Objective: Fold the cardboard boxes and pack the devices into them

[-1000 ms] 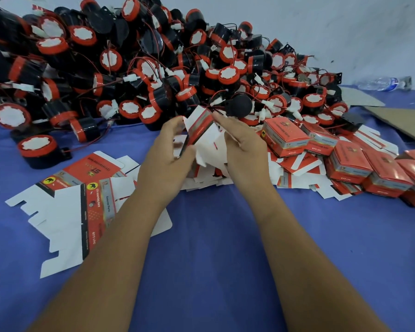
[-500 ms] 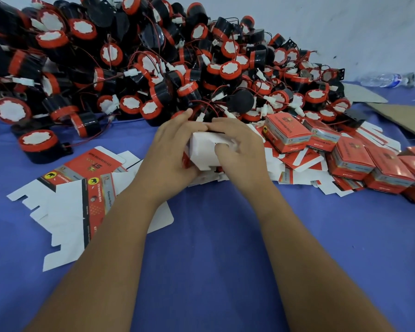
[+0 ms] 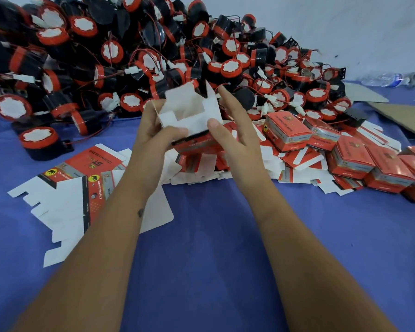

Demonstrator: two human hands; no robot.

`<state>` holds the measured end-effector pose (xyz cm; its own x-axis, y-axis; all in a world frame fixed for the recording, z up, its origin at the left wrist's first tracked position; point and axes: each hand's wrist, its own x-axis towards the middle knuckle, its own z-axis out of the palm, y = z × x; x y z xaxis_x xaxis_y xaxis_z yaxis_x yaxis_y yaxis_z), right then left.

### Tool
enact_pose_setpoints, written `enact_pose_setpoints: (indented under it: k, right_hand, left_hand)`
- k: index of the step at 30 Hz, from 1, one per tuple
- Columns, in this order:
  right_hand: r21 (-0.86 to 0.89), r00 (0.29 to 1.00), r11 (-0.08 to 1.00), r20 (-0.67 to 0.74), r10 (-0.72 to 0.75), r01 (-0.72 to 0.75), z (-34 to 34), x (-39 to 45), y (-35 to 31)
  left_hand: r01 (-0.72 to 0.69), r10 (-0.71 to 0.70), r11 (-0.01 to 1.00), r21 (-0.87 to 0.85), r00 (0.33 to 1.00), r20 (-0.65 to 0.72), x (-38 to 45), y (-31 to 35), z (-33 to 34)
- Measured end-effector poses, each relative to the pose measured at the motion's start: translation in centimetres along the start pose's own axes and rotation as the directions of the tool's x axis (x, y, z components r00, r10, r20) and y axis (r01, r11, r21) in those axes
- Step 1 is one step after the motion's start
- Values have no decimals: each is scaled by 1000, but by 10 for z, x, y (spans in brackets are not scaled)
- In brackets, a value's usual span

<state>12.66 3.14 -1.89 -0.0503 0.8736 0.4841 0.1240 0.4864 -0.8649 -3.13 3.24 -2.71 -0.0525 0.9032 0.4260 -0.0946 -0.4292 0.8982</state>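
A half-folded red and white cardboard box (image 3: 189, 113) is held up over the blue table, its open white inside facing me with flaps standing up. My left hand (image 3: 153, 135) grips its left side, thumb on the front. My right hand (image 3: 233, 133) has its thumb pressed on the box's front right, and its fingers run straight up beside the right flap. A big heap of round black and red devices (image 3: 130, 58) with red wires lies just behind the box.
Flat unfolded box blanks (image 3: 65, 202) lie at the left, and more blanks (image 3: 300, 161) are piled under and right of my hands. Closed red boxes (image 3: 350, 161) stand at the right. A water bottle (image 3: 388, 79) and brown cardboard sheets (image 3: 403, 116) lie far right.
The box was folded from a flat blank, pressed down between both hands, and is now raised and turned with its open side toward me. My right fingers have straightened.
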Motion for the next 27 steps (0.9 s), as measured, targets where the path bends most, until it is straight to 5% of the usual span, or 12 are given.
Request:
enact_pose_setpoints:
  k: [8, 13, 17, 23, 27]
  right_hand:
    - [114, 993, 987, -33, 115, -111, 5, 4, 1]
    - [78, 983, 983, -57, 172, -167, 10, 3, 2]
    - [55, 985, 986, -55, 162, -159, 11, 4, 1]
    - [150, 979, 968, 32, 199, -202, 13, 1, 5]
    - [324, 936, 880, 63, 347, -348, 8, 7, 5]
  left_hand:
    - [110, -116, 989, 97, 991, 61, -1, 0, 12]
    - [172, -165, 984, -47, 979, 117, 0, -7, 19]
    - [137, -151, 984, 114, 980, 127, -6, -8, 25]
    - [39, -45, 973, 229, 999, 19, -8, -9, 26]
    - [145, -137, 972, 184, 989, -55, -5, -7, 25]
